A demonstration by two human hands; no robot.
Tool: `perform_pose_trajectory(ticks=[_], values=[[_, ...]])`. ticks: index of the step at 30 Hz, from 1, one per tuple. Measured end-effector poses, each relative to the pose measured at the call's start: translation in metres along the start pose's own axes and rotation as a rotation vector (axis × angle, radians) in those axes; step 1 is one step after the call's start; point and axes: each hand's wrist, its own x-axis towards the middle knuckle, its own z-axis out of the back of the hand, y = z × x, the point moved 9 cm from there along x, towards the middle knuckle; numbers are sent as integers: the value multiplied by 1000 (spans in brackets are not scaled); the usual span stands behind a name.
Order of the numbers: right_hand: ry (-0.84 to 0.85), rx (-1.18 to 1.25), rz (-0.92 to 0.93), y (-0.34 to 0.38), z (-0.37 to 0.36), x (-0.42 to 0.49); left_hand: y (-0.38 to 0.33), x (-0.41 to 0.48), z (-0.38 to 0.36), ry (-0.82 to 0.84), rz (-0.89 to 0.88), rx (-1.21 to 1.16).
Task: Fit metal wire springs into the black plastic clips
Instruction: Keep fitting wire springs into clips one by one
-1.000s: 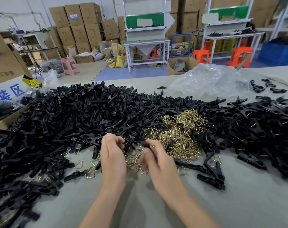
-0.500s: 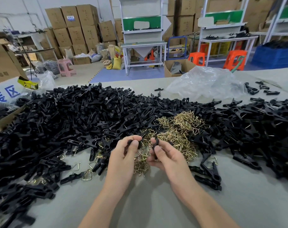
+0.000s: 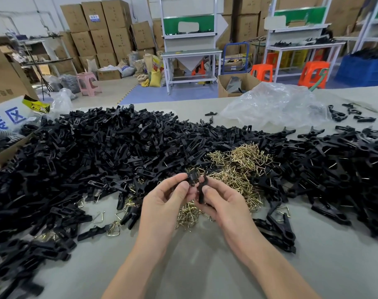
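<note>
Left hand: pinching a black clip half above the spring pile, at its near edge.
Right hand: fingers curling round a second clip half there too.

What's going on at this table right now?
A person is assembling clips by hand at a grey table. The left hand pinches one black clip piece and the right hand holds a second clip piece. The two pieces are close together just above the pile of wire springs. Whether a spring is already in either piece is not visible. To the left lie loose black clips; the clips on the right show wire in them.
</note>
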Motion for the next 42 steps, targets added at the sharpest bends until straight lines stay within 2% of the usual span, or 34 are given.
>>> perform_pose_trajectory(ticks=[3, 11, 22, 29, 36, 40, 42], values=[[12, -38, 7, 0, -1, 0, -1, -1, -3, -22, -53, 125], [18, -169, 85, 9, -2, -5, -4, -3, -1, -65, -134, 268], [22, -148, 117, 14, -2, -7, -2, -4, -4, -36, -145, 292], [28, -178, 134, 16, 0, -6, -1, -4, -9, 16, -157, 379], [109, -208, 145, 23, 0, -5, -9, -10, -18, 107, -229, 504], [40, -182, 205, 30, 10, -2, -8, -8, -12, 84, -275, 664], [-36, -143, 235, 35, 19, 0, -4, -6, -13, 96, -324, 975]])
